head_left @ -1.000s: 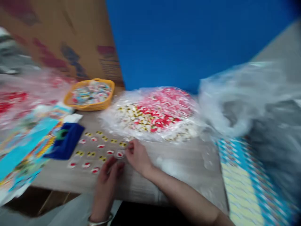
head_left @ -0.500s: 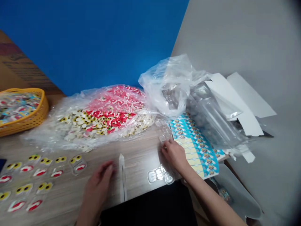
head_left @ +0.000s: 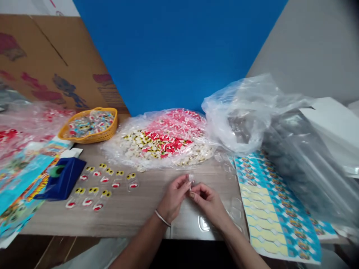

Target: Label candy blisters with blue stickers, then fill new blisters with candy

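My left hand (head_left: 174,195) and my right hand (head_left: 207,201) meet at the middle of the wooden table, their fingertips pinching a small clear plastic piece (head_left: 191,178). Left of them lie several loose clear pieces printed with yellow eyes and red mouths (head_left: 101,185). Further clear moulded blisters (head_left: 204,223) rest just below my right hand. Behind my hands is a large plastic bag (head_left: 165,140), heaped with more eye and mouth pieces.
A yellow basket (head_left: 84,137) of mixed pieces and a blue tape dispenser (head_left: 63,179) stand left, beside printed card (head_left: 25,186). A blue-and-yellow printed sheet (head_left: 275,209) and a crumpled clear bag (head_left: 238,116) lie right. Cardboard (head_left: 56,63) stands behind.
My hands have come together from separate spots and now pinch the clear piece. The long clear strip near my left hand no longer shows. The view has swung, bringing the tabletop back to centre.
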The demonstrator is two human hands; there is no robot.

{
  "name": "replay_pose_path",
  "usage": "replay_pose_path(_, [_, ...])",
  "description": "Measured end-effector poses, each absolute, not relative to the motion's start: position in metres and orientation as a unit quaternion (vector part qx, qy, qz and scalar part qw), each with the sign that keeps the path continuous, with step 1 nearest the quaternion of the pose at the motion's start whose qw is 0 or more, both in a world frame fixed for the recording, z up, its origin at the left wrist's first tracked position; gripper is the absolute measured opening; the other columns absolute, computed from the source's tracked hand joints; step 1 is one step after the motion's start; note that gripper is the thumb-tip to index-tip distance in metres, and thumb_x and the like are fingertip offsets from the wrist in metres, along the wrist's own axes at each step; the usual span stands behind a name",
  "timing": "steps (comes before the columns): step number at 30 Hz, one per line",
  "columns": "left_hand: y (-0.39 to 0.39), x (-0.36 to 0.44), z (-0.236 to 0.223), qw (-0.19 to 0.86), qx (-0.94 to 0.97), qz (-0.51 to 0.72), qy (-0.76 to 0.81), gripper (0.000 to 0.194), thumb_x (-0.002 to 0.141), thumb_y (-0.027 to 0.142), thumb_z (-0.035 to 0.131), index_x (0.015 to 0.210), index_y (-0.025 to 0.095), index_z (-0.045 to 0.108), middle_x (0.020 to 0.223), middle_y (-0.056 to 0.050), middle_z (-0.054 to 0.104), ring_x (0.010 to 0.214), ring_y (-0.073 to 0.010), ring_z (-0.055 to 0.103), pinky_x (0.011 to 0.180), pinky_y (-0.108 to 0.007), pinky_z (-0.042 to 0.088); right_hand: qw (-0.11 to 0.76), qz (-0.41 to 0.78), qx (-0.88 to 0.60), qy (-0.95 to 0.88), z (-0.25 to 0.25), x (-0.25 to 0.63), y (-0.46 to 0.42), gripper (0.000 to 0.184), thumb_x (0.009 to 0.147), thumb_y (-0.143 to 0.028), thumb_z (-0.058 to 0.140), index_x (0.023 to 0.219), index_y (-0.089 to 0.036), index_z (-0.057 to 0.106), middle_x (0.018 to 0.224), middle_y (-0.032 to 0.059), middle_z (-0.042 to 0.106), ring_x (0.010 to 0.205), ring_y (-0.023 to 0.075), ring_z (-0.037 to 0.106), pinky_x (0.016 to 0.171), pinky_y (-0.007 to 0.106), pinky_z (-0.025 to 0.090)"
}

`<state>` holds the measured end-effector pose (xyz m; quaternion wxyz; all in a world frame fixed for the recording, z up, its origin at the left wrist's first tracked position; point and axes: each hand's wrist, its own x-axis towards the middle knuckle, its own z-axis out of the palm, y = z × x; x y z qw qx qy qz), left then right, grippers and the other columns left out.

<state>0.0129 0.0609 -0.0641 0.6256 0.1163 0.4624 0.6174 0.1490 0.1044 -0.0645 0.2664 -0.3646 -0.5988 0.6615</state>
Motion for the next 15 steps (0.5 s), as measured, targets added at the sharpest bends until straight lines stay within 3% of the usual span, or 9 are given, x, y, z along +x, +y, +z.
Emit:
replay_pose_path(6, [0.054,-0.014,-0.069,0.626,0.127,0.639,0.429,0.039,0.074,0.031,0.078,0.109,0.018,0.068,0.104,-0.007,0.067,0.091,-0.0166,0.06,0.081,-0.028,0.047,0.241,0.728,-0.342,-0.543,-0.069,0.13,0.105,0.028,0.078,-0.042,0.074,0.074,-0.017,0.062,0.061,-0.0053,0.047,0.059,0.0088,0.038,0.057,0.023,0.028])
replay_pose_path(15, [0.048,-0.031,-0.064,0.618,0.1,0.651,0.429,0.041,0.07,0.033,0.081,0.106,0.017,0.07,0.101,-0.008,0.067,0.087,-0.0184,0.062,0.081,-0.034,0.051,0.238,0.732,-0.346,-0.536,-0.066,0.112,0.106,0.024,0.079,-0.04,0.074,0.073,-0.019,0.065,0.059,-0.005,0.051,0.059,0.0096,0.042,0.06,0.024,0.031])
